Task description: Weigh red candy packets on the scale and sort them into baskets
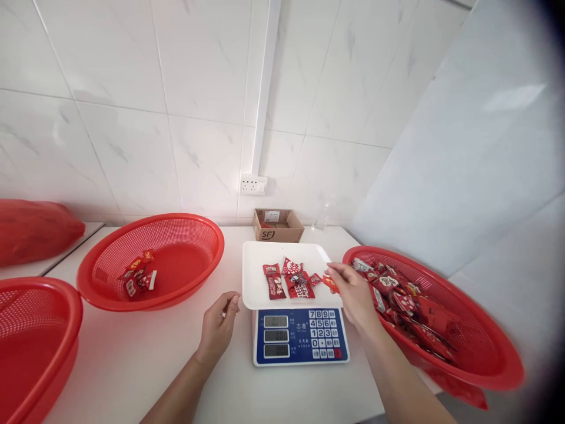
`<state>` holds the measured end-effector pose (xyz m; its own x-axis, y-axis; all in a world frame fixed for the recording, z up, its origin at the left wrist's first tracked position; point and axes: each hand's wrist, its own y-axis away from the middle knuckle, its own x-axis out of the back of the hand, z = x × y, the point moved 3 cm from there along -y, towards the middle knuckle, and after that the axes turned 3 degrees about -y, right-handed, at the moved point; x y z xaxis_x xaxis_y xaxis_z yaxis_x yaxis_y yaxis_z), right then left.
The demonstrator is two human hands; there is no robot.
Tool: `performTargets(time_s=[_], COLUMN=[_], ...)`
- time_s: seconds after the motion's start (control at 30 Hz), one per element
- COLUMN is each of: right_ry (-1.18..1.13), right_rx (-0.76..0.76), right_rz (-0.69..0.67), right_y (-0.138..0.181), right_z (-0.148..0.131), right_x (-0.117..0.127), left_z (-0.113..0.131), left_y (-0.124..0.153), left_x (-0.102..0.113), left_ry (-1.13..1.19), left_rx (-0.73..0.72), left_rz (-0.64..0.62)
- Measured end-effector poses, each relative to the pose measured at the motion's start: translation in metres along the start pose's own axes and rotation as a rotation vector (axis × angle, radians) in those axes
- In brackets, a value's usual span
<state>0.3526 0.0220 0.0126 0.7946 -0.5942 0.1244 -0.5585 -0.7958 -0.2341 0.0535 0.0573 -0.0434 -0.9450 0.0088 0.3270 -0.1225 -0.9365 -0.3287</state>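
Observation:
My right hand (pixel 353 292) pinches a small red wrapped candy (pixel 330 284) over the right side of the scale's white tray (pixel 256 256). Several red candy packets (pixel 276 285) lie together in the middle of that tray. Below it, the blue keypad panel of the digital scale (pixel 300 335) faces me, its displays too faint to read surely. Beside the tray's lower left corner is my left hand (pixel 218 327), fingers curled in; whatever they may hold is hidden. A red basket (pixel 494 365) on the right holds a heap of red candy packets (pixel 397 288).
At left, a red perforated basket (pixel 194 274) contains a few candy packets (pixel 140 275). Another red basket (pixel 39 347) stands at the lower left, with a red bag (pixel 37 232) behind. A small cardboard box (pixel 278 227) sits behind the scale, near the tiled wall.

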Motion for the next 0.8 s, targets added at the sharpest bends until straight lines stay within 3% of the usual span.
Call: performTargets(time_s=[0.23,0.33,0.53,0.8], right_ry=[-0.604,-0.719,-0.633,-0.462], right_rx=[-0.556,-0.659,-0.586,-0.328], right_rz=[0.074,0.074,0.081,0.279], right_y=[0.067,0.090,0.101,0.088], right_z=[0.046,0.060,0.079,0.108], right_x=[0.044,0.058,0.070,0.065], left_z=[0.004,0.000,-0.005,-0.004], left_y=[0.001,0.001,0.003,0.002], left_x=[0.000,-0.002,-0.004,0.001], left_ry=[-0.006,0.016,0.009,-0.064], left_rx=[-0.005,0.002,-0.020,-0.105], left_rz=[0.040,0.031,0.020,0.122])
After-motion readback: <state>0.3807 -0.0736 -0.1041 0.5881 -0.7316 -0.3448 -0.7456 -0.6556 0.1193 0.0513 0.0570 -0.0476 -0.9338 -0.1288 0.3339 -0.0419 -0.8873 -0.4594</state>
